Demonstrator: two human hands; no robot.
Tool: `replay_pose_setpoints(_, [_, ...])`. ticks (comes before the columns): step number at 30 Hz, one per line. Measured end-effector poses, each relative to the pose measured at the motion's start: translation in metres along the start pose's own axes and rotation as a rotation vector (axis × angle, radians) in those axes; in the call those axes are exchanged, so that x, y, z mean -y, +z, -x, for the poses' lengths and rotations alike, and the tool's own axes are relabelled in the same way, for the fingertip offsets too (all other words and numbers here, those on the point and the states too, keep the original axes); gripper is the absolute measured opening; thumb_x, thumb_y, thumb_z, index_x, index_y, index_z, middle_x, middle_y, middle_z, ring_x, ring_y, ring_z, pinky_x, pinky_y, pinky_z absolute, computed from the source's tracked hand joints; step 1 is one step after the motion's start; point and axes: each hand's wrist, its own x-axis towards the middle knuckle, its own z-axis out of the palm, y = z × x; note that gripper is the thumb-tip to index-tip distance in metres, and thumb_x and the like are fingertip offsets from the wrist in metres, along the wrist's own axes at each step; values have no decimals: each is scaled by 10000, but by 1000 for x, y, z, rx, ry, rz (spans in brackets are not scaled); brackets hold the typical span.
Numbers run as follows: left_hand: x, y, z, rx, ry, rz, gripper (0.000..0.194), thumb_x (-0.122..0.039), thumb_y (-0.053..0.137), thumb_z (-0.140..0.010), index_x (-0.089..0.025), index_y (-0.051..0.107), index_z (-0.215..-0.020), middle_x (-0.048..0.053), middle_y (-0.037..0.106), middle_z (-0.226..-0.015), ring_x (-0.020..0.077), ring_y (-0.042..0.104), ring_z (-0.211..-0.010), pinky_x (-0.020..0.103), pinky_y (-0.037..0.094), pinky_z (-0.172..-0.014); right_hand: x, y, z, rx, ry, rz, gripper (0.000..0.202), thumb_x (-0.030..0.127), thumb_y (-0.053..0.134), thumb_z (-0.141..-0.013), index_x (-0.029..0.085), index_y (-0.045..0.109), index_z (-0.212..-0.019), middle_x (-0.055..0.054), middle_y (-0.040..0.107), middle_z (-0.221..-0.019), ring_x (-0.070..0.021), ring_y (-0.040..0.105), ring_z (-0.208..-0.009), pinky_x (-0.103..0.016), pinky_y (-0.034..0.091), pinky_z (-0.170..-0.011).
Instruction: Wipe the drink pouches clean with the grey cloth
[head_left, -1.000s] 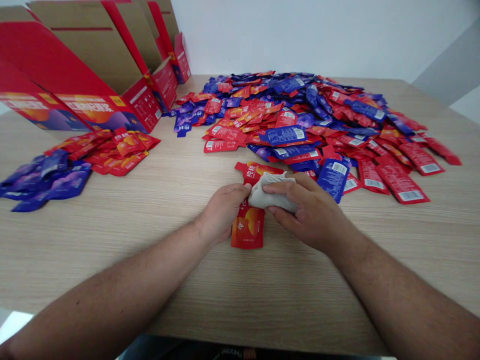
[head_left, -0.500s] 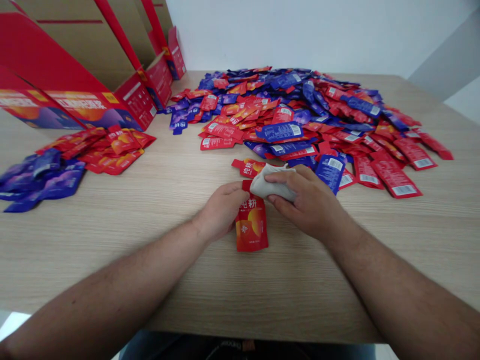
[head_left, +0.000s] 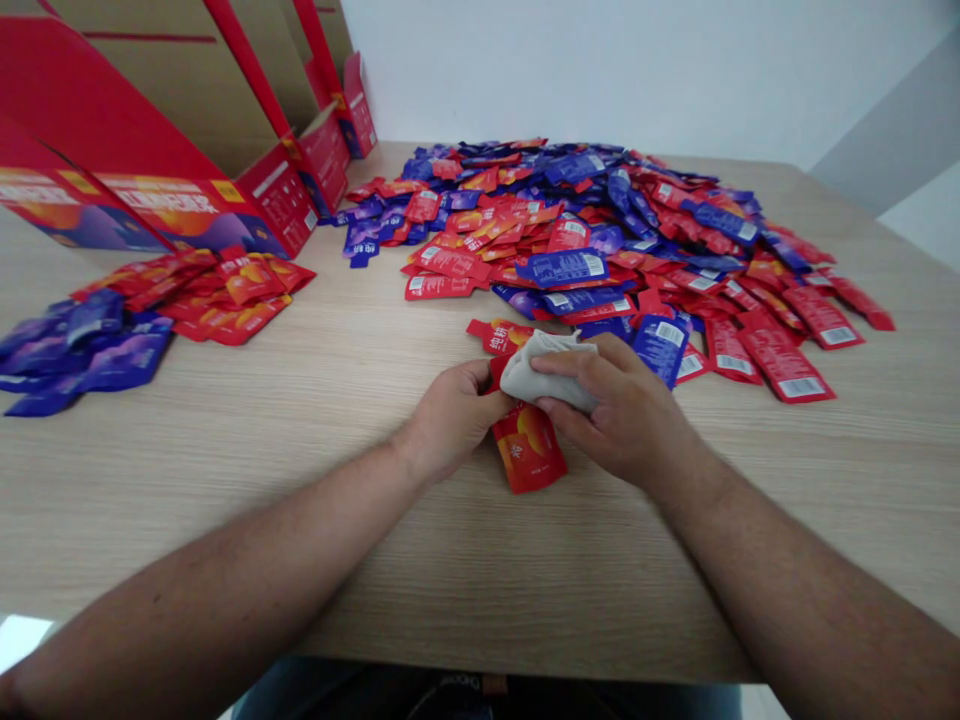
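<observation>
Hand (L) [head_left: 461, 415] pinches flat red-orange pouch [head_left: 531, 455]; R hand [head_left: 619, 405] clamps folded whitish cloth [head_left: 547, 368]; sm. red/blue piles [head_left: 244, 300] likely done, mixed red-blue heap [head_left: 570, 240] left.

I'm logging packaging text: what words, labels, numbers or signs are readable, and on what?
"纯耕", second character soft: red pouch beyond the held pouch.
"纯耕", likewise soft: purple pouch at the left edge of the pile.
Too small or blurred: the held pouch's print, titles on the boxes, barcode digits, clothing lettering.
</observation>
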Motion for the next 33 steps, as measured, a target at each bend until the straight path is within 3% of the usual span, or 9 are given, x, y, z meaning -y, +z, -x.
replay_pose_setpoints(5, [1,-4,0,75,-20,-168,80,-257,756,-828,-209,786,-884,33,767,-872,211,685,-820,334,540,-814,-3,4,-1,-12,58,30,360,285,702,-957,242,717,-1315,-125,721,-1156,-311,692,-1038,-508,607,-911])
replay_pose_setpoints(9, [1,-6,-1,58,8,-182,101,-184,750,-786,-210,806,-867,33,766,-850,224,689,-833,344,552,-840,1,4,1,52,-28,-3,340,256,685,-969,267,733,-1306,-117,699,-1187,-306,693,-1081,-490,608,-929])
replay_pose_setpoints(13, [3,-8,-3,38,16,-176,97,-188,744,-793,-215,805,-864,26,736,-785,236,694,-842,347,564,-822,-1,5,0,42,33,-1,359,248,694,-949,262,730,-1306,-107,692,-1136,-297,699,-1034,-489,619,-910])
replay_pose_setpoints(19, [3,-8,-3,59,14,-213,184,-167,720,-780,-204,820,-931,30,769,-864,208,678,-815,330,544,-803,0,3,1,67,-24,-30,353,235,686,-958,268,742,-1305,-114,682,-1171,-290,692,-1054,-469,615,-906])
replay_pose_setpoints(27, [-1,-6,-1,64,11,-216,203,-161,694,-758,-206,819,-912,22,789,-893,194,679,-822,314,522,-806,2,4,-1,73,-12,-8,358,240,684,-957,261,741,-1310,-112,690,-1150,-301,686,-1057,-471,603,-920])
replay_pose_setpoints(30, [0,-6,-2,68,-21,-138,164,-201,723,-791,-204,821,-922,14,768,-851,189,678,-825,309,525,-813,0,4,-2,25,20,2,357,236,694,-941,225,741,-1295,-110,694,-1093,-294,687,-1016,-458,600,-902])
replay_pose_setpoints(33, [-1,-4,-2,69,-31,-57,183,-158,748,-754,-201,831,-911,10,785,-859,170,689,-823,290,533,-849,-1,4,-1,63,-10,-33,374,235,692,-936,264,730,-1307,-99,690,-1134,-287,683,-1028,-449,592,-901])
